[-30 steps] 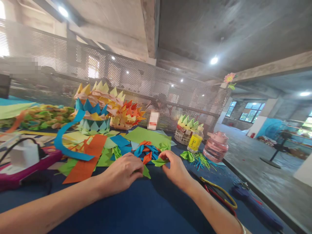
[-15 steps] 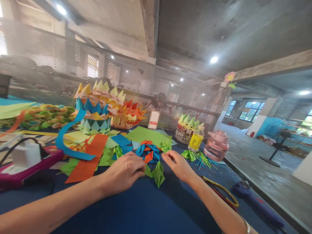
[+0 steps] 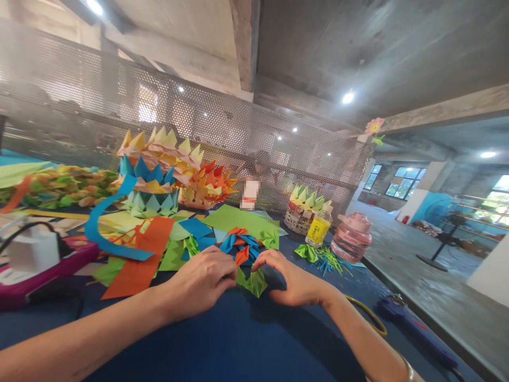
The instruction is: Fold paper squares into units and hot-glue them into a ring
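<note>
My left hand (image 3: 209, 278) is closed, its curled fingertips at the left end of a green folded paper piece (image 3: 256, 285). The pinch itself is mostly hidden behind the knuckles. On the other side, my right hand (image 3: 296, 281) is open, thumb and index finger spread apart. Its index fingertip reaches the top of the green piece, while the thumb stays off to the right. Just beyond the hands lies a ring of blue and orange folded paper (image 3: 242, 248). Small green folded pieces (image 3: 271, 240) sit beside it.
Tiered paper crowns (image 3: 155, 175) stand at the back left. Orange paper (image 3: 139, 260), a blue strip (image 3: 95, 223) and a magenta power strip (image 3: 47, 276) lie left. To the right are a yellow-labelled jar (image 3: 318, 229), a pink bottle (image 3: 352, 239) and a blue-handled tool (image 3: 415, 329).
My right hand has come down, its thumb and index finger spreading around the right side of the green piece. My left hand stays almost in place. The view has shifted slightly.
</note>
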Demonstrator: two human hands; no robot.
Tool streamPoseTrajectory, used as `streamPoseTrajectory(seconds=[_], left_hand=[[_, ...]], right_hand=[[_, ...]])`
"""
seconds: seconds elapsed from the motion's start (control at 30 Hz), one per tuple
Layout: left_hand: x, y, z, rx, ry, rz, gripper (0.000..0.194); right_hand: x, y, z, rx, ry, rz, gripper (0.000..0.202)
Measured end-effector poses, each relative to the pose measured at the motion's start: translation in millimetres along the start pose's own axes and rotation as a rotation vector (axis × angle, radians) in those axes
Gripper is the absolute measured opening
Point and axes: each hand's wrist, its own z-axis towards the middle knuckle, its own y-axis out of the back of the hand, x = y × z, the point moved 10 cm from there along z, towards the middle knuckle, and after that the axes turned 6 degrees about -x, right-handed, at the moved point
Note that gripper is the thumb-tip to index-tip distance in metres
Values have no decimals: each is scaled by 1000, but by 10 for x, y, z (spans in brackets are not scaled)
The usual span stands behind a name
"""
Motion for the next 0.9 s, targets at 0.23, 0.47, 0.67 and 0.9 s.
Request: streamPoseTrajectory(seconds=[0.23, 0.47, 0.67, 0.9], left_hand=[[12, -13, -4, 37, 31, 13, 15], [3, -25, -13, 42, 32, -15, 12], [-16, -34, -13, 34, 23, -17, 18], [14, -29, 11, 36, 30, 27, 24]], right_hand=[[-191, -46, 93, -178, -21, -49, 24], [-446, 139, 55, -409, -213, 90, 22], [-466, 161, 46, -474, -260, 244, 30], [-312, 141, 62, -451, -182, 232, 16]])
